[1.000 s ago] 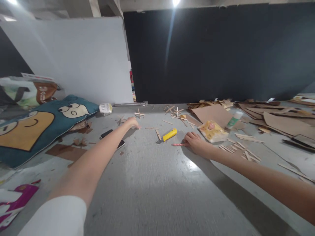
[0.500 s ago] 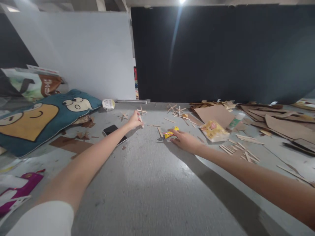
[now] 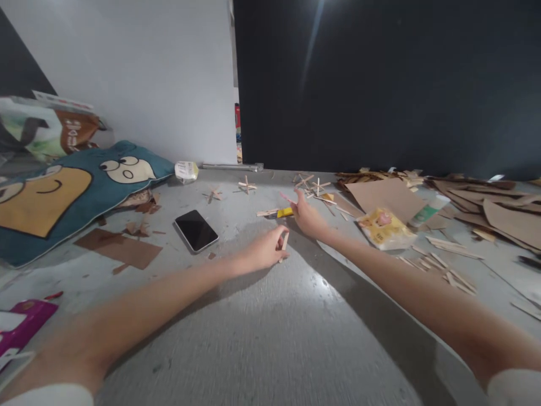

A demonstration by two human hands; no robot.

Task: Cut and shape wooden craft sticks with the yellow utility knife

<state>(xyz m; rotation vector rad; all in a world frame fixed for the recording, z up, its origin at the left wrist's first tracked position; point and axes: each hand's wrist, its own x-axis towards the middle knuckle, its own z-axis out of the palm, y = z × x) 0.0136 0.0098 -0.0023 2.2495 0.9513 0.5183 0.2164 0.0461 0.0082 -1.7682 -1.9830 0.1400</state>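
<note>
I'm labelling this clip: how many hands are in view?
2: the left hand, holding a flat, pale wooden stick near centre; the right hand, farther forward, holding a thin pink rod.

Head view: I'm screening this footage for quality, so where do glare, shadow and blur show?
In the head view, a pale streak marks the black board; in the head view, glare whitens a spot on the grey surface beside the shadow of the right arm; in the head view, the pink stick at the right hand looks soft.

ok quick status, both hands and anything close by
Left hand: gripping a wooden stick. Right hand: holding a thin pink stick. Yellow cutter: beside right hand, partly hidden.
</note>
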